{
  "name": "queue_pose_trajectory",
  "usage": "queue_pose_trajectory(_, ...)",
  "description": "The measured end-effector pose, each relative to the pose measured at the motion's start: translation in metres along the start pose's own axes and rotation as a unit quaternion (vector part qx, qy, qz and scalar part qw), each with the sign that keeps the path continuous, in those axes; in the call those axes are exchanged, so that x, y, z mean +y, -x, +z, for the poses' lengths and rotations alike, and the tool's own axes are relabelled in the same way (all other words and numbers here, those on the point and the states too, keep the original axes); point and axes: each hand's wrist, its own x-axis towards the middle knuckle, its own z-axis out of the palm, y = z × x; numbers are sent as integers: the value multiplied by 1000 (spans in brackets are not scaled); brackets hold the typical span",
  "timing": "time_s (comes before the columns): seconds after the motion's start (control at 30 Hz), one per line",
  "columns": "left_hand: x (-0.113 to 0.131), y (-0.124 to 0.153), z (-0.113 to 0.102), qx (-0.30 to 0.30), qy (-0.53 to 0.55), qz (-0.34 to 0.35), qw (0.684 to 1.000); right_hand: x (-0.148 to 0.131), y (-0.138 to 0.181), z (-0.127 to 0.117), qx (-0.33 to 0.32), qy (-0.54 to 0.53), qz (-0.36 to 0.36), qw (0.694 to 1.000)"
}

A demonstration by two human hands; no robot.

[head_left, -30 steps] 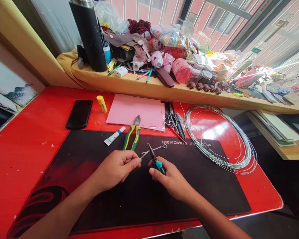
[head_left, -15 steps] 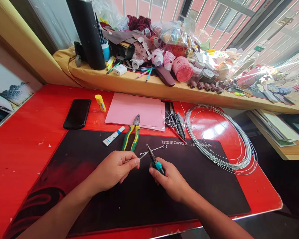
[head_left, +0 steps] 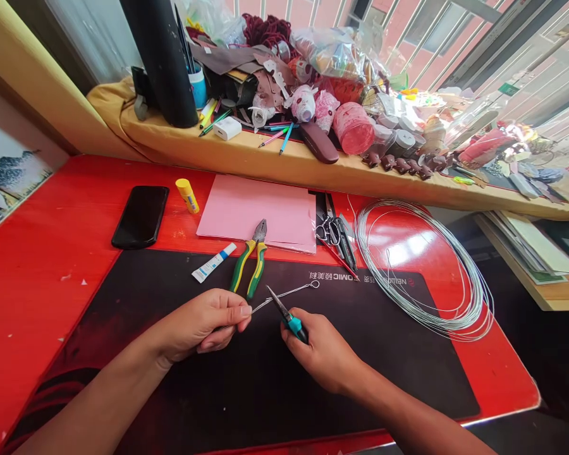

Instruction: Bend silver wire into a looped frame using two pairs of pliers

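Between thumb and fingers, my left hand [head_left: 220, 319] pinches a thin silvery wire [head_left: 294, 292] that runs up to the right and ends in a small round loop. My right hand [head_left: 320, 347] is closed around needle-nose pliers [head_left: 291, 322] with teal and black handles. Their pointed jaws look closed and lie across the wire's middle in this view; whether they touch it I cannot tell. Just beyond my left hand, combination pliers [head_left: 251, 262] with green and yellow handles lie on the black desk mat [head_left: 265, 392].
A large coil of wire [head_left: 474, 297] lies at the right. Behind the mat are pink paper [head_left: 256, 208], scissors [head_left: 329, 230], a glue stick [head_left: 187, 196], a small tube [head_left: 213, 262] and a phone [head_left: 141, 217]. Craft materials crowd the window ledge [head_left: 265, 158].
My left hand has shifted slightly left with the wire. The needle-nose pliers have moved left and a little down, their tips now tilted further left. The view has also shifted slightly.
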Motion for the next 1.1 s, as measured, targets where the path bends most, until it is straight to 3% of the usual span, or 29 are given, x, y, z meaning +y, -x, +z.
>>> queue_pose_trajectory(0.3,-2,-5,-4,-38,67,-18,997,1,-2,1,-14,-15,15,1000)
queue_pose_trajectory(0.6,1,-1,6,15,-66,10,998,6,2,-2,-63,-149,28,986)
queue_pose_trajectory(0.83,-3,-1,15,-9,32,66,997,9,9,-1,-72,-258,8,963)
queue_pose_trajectory(1.1,-3,-1,20,-15,47,87,995,11,18,3,-43,-225,-14,973)
